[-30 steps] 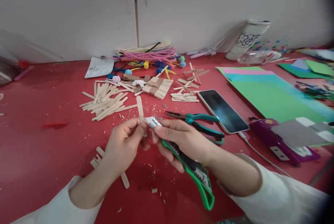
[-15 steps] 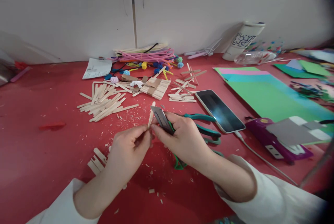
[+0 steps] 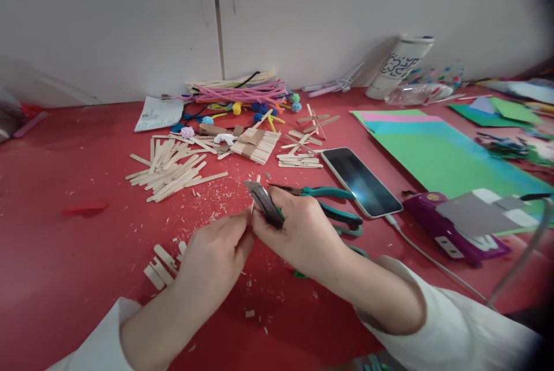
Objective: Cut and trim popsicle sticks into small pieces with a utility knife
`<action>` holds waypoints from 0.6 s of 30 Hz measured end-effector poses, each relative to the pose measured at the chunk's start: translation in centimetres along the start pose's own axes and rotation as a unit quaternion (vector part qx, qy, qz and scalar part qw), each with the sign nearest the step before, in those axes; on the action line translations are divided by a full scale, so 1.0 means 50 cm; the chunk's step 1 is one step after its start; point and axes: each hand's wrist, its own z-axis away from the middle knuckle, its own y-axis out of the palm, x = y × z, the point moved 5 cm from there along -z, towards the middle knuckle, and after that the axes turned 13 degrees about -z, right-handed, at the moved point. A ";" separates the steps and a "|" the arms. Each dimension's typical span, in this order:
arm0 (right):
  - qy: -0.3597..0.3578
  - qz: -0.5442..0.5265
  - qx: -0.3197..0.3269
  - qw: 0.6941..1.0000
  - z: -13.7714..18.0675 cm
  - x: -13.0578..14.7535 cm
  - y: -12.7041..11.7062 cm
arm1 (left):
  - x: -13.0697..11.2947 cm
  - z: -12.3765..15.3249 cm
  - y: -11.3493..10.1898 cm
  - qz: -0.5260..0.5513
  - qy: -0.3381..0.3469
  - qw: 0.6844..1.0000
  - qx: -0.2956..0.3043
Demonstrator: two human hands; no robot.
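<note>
Between thumb and fingers, my left hand (image 3: 220, 247) pinches a wooden craft stick (image 3: 258, 178), which now shows mostly edge-on. My right hand (image 3: 298, 227) is closed around a utility knife (image 3: 265, 203) with a grey metal blade and a bit of green on its body. The blade lies against or just beside the stick; exact contact cannot be made out. Both hands meet over the red table (image 3: 104, 255). Small wood shavings (image 3: 212, 203) are scattered around them. Several cut craft sticks (image 3: 161, 267) lie beside my left wrist, partly hidden by it.
Teal-handled pliers (image 3: 331, 192) and a phone (image 3: 361, 182) on a cable lie right of my hands. A pile of craft sticks (image 3: 173, 169), a bundle of sticks (image 3: 257, 146) and pipe cleaners (image 3: 238, 93) are behind. Green sheets (image 3: 424, 152) and a purple device (image 3: 450, 232) sit further right.
The craft stick has turned edge-on, with less of it showing above my fingers. My left hand has rolled over slightly, and the knife has shifted a little left and down.
</note>
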 end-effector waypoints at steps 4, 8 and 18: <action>0.002 -0.014 0.006 1.000 -0.007 -0.003 -0.004 | -0.002 0.001 0.000 0.008 -0.010 1.000 0.009; -0.009 -0.052 0.000 0.999 -0.017 -0.009 -0.015 | 0.004 0.000 0.007 0.055 -0.046 0.996 0.061; -0.017 -0.054 -0.035 0.998 -0.019 -0.020 -0.015 | 0.031 -0.001 0.024 0.161 -0.159 0.967 0.118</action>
